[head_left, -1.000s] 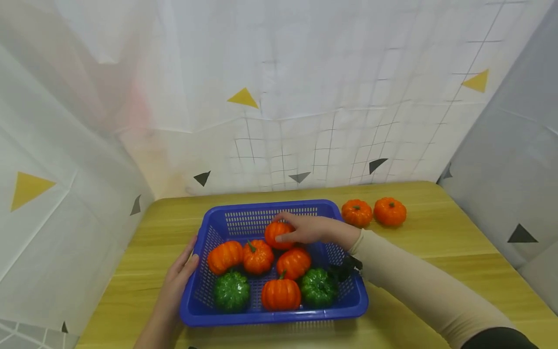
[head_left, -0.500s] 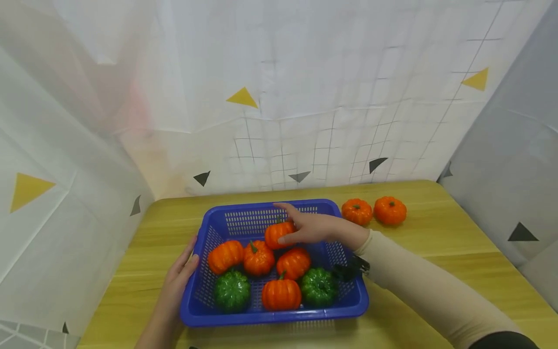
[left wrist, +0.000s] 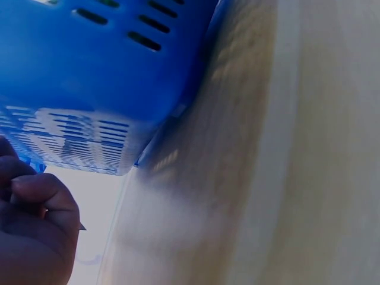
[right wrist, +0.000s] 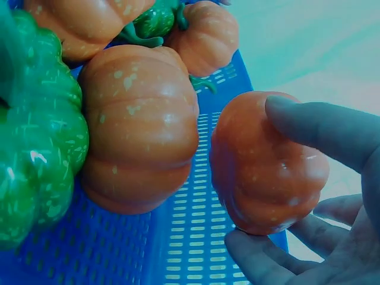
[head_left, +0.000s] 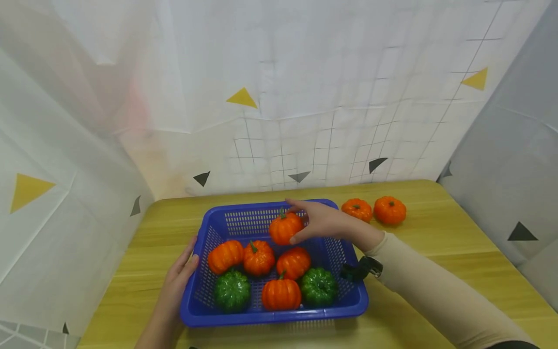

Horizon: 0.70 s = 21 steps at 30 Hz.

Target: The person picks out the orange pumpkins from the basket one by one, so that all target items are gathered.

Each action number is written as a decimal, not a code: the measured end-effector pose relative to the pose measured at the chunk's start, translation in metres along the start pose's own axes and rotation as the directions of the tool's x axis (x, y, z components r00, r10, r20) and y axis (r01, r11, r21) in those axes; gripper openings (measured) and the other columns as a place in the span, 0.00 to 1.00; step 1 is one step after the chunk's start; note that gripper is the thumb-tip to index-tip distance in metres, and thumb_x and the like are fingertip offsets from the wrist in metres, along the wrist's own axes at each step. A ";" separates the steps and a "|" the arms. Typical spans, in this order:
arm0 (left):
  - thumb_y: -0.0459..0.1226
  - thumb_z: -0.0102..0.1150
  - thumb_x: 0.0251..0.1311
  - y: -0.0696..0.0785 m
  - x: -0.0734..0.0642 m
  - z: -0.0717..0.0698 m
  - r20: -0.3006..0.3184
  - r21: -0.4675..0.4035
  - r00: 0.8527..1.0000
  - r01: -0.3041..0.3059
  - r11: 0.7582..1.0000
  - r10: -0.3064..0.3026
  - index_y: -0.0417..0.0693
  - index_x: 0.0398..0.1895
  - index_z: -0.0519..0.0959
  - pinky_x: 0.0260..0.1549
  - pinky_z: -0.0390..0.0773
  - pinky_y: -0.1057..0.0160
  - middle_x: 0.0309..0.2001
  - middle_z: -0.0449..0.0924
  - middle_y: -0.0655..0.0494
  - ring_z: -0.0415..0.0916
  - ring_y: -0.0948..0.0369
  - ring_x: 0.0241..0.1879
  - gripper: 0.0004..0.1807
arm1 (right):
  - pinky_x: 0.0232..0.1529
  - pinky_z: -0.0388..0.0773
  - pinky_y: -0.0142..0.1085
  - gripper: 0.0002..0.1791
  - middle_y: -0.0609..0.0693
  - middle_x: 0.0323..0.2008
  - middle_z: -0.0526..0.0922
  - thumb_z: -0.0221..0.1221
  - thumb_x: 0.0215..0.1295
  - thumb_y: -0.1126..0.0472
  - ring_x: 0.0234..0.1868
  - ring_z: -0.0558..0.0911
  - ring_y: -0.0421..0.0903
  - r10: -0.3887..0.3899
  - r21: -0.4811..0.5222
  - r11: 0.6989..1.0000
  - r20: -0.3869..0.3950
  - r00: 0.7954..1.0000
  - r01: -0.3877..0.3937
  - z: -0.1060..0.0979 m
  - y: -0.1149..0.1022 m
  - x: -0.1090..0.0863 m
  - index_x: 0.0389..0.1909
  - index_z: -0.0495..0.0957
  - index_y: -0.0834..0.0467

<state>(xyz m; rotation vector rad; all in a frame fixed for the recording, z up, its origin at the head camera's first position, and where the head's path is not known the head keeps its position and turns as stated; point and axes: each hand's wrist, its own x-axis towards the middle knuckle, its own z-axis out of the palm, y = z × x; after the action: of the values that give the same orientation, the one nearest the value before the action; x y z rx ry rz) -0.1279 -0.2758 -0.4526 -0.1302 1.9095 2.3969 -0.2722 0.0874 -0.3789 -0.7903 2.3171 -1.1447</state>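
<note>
Dial: the basket [head_left: 279,317] seen from the person's head, 12 o'clock being its far side.
Right hand [head_left: 328,224]: just inside 1 o'clock, thumb [right wrist: 317,126] on one side of the held pumpkin [head_left: 284,230] and fingers [right wrist: 256,254] on the other, clamped on it.
Held pumpkin: orange, between 12 and 1 o'clock, within the basket's outline; whether its underside is clear of the floor cannot be told.
Left hand [head_left: 178,271]: at the outside wall at 9 o'clock; whether its fingers grip the rim or only rest there cannot be told.
Other pumpkins in basket: six, orange ones at 9 [head_left: 224,258], near the hub towards 10 [head_left: 258,259], near the hub towards 3 [head_left: 294,263] and at 6 [head_left: 281,295]; green ones at 8 [head_left: 232,292] and 4 [head_left: 319,288].
Pumpkins on desk [head_left: 440,237]: two, both orange, outside the basket at 2 o'clock, a nearer one [head_left: 357,210] by the corner and a farther one [head_left: 390,211] just beside it.
Done: judged from the layout, one pumpkin is grasped and six sit unheld in the basket.
Left: releasing the held pumpkin is not yet done; neither desk pumpkin is in a hand.
Overall: judged midway through handling one pumpkin; its direction, in or out, is unclear.
</note>
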 end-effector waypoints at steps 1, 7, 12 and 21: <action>0.48 0.45 0.76 0.000 0.000 0.000 -0.001 0.002 1.000 -0.002 1.000 0.002 0.71 0.78 0.53 0.52 0.78 0.51 0.78 0.48 0.57 0.74 0.57 0.58 0.30 | 0.55 0.78 0.43 0.60 0.43 0.64 0.72 0.77 0.46 0.47 0.60 0.75 0.49 -0.003 0.006 1.000 -0.006 1.000 0.003 -0.001 0.001 -0.001 0.78 0.52 0.43; 0.47 0.44 0.77 -0.001 0.002 0.000 0.004 0.018 1.000 -0.019 1.000 0.019 0.68 0.79 0.52 0.53 0.78 0.53 0.78 0.47 0.58 0.73 0.59 0.60 0.30 | 0.56 0.77 0.46 0.59 0.41 0.66 0.71 0.77 0.46 0.48 0.64 0.71 0.55 -0.031 0.005 1.000 -0.051 0.998 0.031 -0.009 0.005 -0.010 0.78 0.54 0.44; 0.48 0.44 0.77 0.000 0.002 -0.001 -0.003 0.044 1.000 -0.016 0.999 0.016 0.68 0.78 0.53 0.52 0.78 0.54 0.78 0.47 0.58 0.73 0.61 0.59 0.30 | 0.57 0.76 0.48 0.57 0.42 0.68 0.69 0.77 0.46 0.47 0.65 0.70 0.54 -0.023 -0.038 0.999 -0.121 0.992 0.018 -0.018 0.008 -0.022 0.77 0.56 0.42; 0.49 0.45 0.76 0.002 0.000 -0.001 -0.023 0.051 1.000 0.010 0.999 -0.009 0.67 0.79 0.51 0.52 0.78 0.53 0.78 0.46 0.60 0.73 0.62 0.59 0.31 | 0.52 0.79 0.49 0.55 0.48 0.70 0.66 0.78 0.46 0.50 0.65 0.69 0.58 0.004 0.020 1.000 -0.218 0.976 0.000 -0.032 0.022 -0.049 0.76 0.59 0.43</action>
<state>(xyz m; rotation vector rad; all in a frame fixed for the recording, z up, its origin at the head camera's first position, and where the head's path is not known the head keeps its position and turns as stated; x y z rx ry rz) -0.1284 -0.2771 -0.4513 -0.1634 1.9734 2.3485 -0.2620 0.1485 -0.3727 -0.6849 2.4778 -1.3097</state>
